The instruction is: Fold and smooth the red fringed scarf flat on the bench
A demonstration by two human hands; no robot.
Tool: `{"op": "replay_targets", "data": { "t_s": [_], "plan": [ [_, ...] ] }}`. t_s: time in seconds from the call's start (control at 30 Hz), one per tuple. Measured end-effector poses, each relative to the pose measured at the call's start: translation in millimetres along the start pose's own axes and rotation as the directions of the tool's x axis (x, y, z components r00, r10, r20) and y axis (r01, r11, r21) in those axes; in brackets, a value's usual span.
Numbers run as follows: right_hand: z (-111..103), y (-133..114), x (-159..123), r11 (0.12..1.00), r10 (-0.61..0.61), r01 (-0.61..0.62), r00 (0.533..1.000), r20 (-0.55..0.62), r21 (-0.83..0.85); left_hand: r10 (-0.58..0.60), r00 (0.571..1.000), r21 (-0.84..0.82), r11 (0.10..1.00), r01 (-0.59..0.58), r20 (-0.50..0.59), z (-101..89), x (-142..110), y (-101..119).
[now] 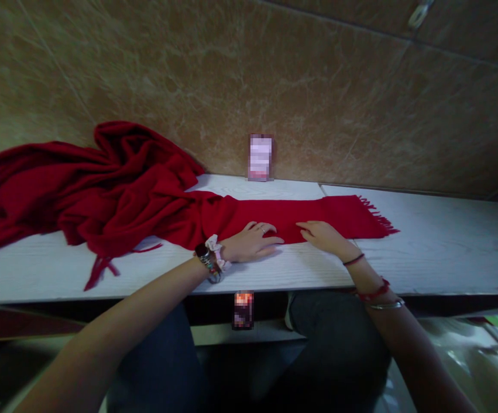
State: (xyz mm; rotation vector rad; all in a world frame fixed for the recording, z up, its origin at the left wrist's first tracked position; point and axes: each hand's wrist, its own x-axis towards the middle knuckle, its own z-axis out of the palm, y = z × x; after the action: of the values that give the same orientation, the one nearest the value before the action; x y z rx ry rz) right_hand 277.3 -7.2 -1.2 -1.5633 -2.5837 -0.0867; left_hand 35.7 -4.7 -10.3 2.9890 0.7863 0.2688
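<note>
A long red scarf (pixel 270 215) lies along the white wooden table. Its right part is laid out in a flat, narrow band that ends in a fringe (pixel 380 221). To the left it turns into a loose, rumpled heap (pixel 115 189), with some tassels hanging toward the front. My left hand (pixel 255 241) rests on the near edge of the flat band, fingers stretched out and spread. My right hand (pixel 324 236) touches the band a little farther right, its index finger extended; nothing shows in its grasp.
The white table (pixel 438 246) runs along a brown marbled wall (pixel 231 86). Against the wall leans a blurred, phone-like rectangle (pixel 261 158). Another blurred, dark rectangle (pixel 243 311) appears below the table's front edge, near my legs (pixel 334 344). The rumpled heap touches the wall.
</note>
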Motion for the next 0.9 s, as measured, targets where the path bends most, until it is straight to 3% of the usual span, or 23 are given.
{"op": "replay_targets", "data": {
  "t_s": [0.2,0.4,0.67,0.8,0.9],
  "plan": [
    [0.2,-3.3,4.9,0.998,0.054,-0.053,0.998,-0.014,0.022,-0.09,0.985,-0.036,0.995,0.096,0.148,-3.2,-1.7,-0.4],
    [0.3,-9.9,6.3,0.973,-0.208,0.214,0.976,-0.068,0.087,-0.116,0.981,-0.052,0.991,0.126,0.153,-5.6,-1.6,2.4],
    [4.9,-1.8,27.2,0.997,-0.082,0.082,0.997,0.003,0.008,-0.1,0.984,-0.057,0.992,0.109,0.145,-0.9,-2.9,-0.5],
    [-5.9,-1.7,37.8,0.992,-0.116,0.118,0.992,0.052,-0.039,-0.103,0.983,-0.062,0.992,0.113,0.149,-0.4,-3.8,-0.7],
    [-12.6,-10.4,41.5,0.984,-0.179,0.179,0.982,0.066,0.017,-0.097,0.984,-0.069,0.992,0.108,0.147,-1.5,-3.8,0.4]
  ]
}}
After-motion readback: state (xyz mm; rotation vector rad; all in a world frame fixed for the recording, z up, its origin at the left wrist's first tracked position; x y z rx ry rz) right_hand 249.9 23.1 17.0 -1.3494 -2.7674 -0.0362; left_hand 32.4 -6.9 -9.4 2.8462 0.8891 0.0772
